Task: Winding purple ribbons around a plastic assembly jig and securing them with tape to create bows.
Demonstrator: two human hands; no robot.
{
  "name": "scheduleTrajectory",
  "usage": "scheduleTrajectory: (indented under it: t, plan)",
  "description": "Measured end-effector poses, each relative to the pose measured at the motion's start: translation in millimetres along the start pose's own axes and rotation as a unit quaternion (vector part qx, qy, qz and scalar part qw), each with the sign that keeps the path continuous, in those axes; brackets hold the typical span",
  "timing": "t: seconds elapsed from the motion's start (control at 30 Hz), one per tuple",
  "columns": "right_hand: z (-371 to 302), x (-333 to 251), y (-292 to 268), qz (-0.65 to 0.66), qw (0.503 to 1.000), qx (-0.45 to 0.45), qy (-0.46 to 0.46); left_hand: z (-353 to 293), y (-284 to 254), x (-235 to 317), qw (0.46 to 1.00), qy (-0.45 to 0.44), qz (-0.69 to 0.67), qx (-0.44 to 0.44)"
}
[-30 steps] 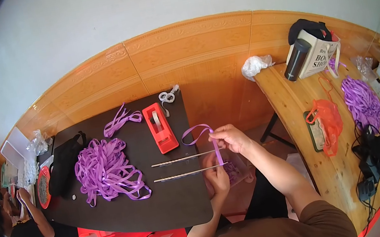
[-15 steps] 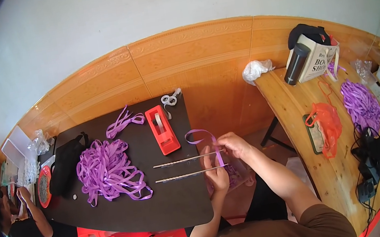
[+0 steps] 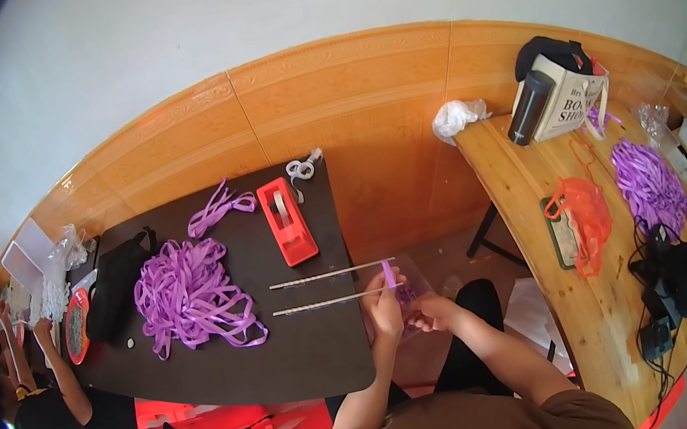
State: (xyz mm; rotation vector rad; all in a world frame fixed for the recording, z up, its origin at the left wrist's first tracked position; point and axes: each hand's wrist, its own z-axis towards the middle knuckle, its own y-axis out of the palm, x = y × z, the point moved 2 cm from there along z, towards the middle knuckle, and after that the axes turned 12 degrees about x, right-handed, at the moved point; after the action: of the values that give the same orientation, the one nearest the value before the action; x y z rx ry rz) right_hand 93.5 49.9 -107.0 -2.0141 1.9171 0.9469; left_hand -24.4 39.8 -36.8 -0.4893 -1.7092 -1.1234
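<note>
Two thin, pale rods, the far rod (image 3: 309, 279) and the near rod (image 3: 314, 307), lie side by side on the dark table and stick out past its right edge. A strip of purple ribbon (image 3: 388, 272) spans their free ends. My left hand (image 3: 384, 309) is closed on this ribbon beside the near rod, its fingertips partly hidden. Just right of it and lower, my right hand (image 3: 434, 312) is closed, seemingly pinching the ribbon below the rods. Beneath both hands is a clear plastic bag or box (image 3: 414, 270) with more purple inside.
On the dark table (image 3: 313, 356) lie a heap of purple ribbon (image 3: 189, 295), a red tape dispenser (image 3: 287, 224) and scissors (image 3: 300, 170). A wooden table (image 3: 511, 186) at right holds an orange bag (image 3: 585, 219) and a dark bottle (image 3: 530, 108). Another person (image 3: 70, 424) works at far left.
My right hand has come down from above the rods to below them, and the ribbon loop that stood above is gone from there. My left hand stays by the rod ends.
</note>
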Motion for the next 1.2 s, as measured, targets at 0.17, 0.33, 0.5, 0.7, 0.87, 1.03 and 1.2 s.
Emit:
scheduleTrajectory:
  t: [0.17, 0.33, 0.5, 0.7, 0.87, 1.03, 1.2]
  plan:
    - [-13.4, 21.5, -24.5, -0.054, 0.933, 0.16, -0.317, -10.7, -12.8, -9.9, 0.993, -0.106, -0.034, -0.042]
    - [-63.9, 10.9, 9.1, -0.023, 0.899, 0.0, -0.437, -20.0, -22.4, -3.2, 0.982, -0.174, -0.065, -0.039]
    - [-60.7, 35.6, 14.1, 0.035, 0.891, 0.053, -0.45, -23.7, -18.5, 0.8, 0.979, -0.186, -0.071, -0.042]
    - [-64.1, 56.9, 19.9, -0.209, 0.717, 0.215, -0.63, -23.6, -21.6, 1.3, 0.98, -0.179, -0.065, -0.049]
    - [-52.5, 73.1, 18.4, -0.095, 0.832, 0.12, -0.533, -24.6, -19.9, 6.4, 0.979, -0.192, -0.06, -0.044]
    - [-68.1, 89.4, 28.8, 0.02, 0.893, 0.005, -0.451, -27.5, -20.5, 12.0, 0.981, -0.182, -0.038, -0.056]
    - [-85.2, 92.9, 30.4, 0.0, 0.909, -0.019, -0.417, -49.1, -29.4, 22.8, 0.988, -0.117, 0.043, -0.092]
